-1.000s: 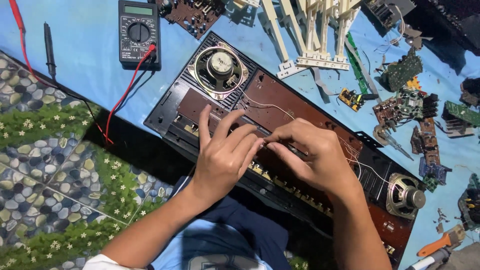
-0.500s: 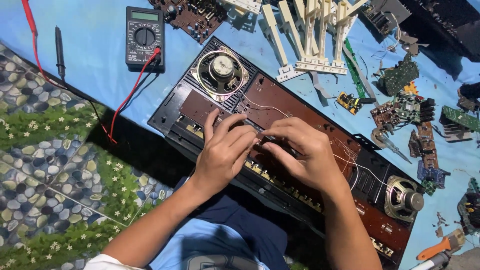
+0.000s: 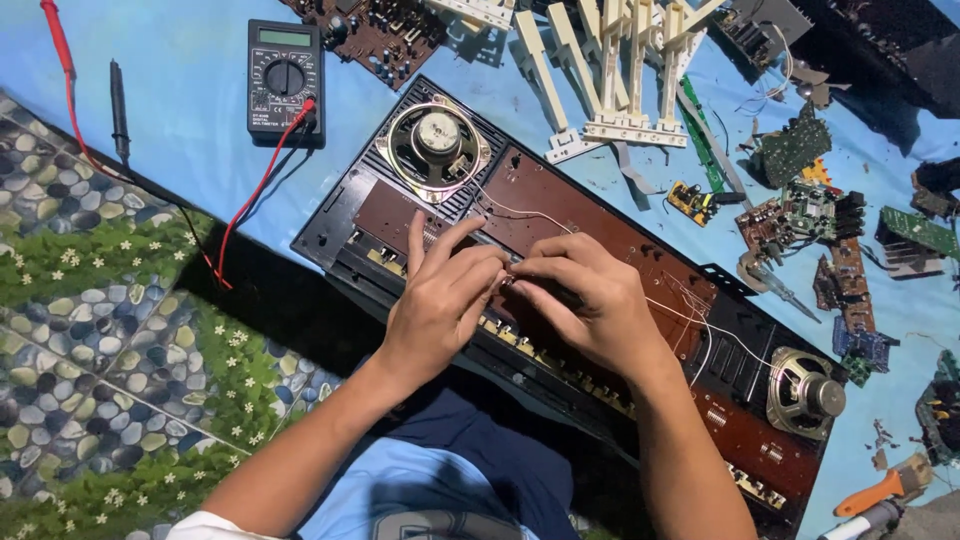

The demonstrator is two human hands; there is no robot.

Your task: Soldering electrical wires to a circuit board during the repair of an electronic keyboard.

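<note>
While the opened black keyboard casing [image 3: 345,215] lay diagonally across the blue cloth [image 3: 180,60], both hands met over the middle of its long brown circuit board [image 3: 600,215]. The left hand [image 3: 440,300] rested with its fingers [image 3: 450,240] spread and bent down onto the board, and the right hand [image 3: 590,305] curled its fingers toward the same spot. Something small seemed pinched between the fingertips of both hands, but what it was could not be told, as the hands hid it. A thin white wire [image 3: 520,212] ran from the round speaker [image 3: 435,140] at the far left end of the casing toward the hands, and further white wires [image 3: 700,325] trailed right toward the second speaker [image 3: 805,392].

The likeliest trouble seemed to be those fine wires: a tug or a slip of the fingers could pull one off its solder joint or snap it. Pressing hard on the board could also flex it and crack a track.

A black multimeter [image 3: 285,78] sat far left with its red lead [image 3: 255,195] draped toward the patterned floor mat [image 3: 90,330]. Cream plastic key strips [image 3: 620,60] and loose green circuit boards [image 3: 800,200] lay scattered to the far right, and an orange-handled tool [image 3: 880,490] lay at the near right.
</note>
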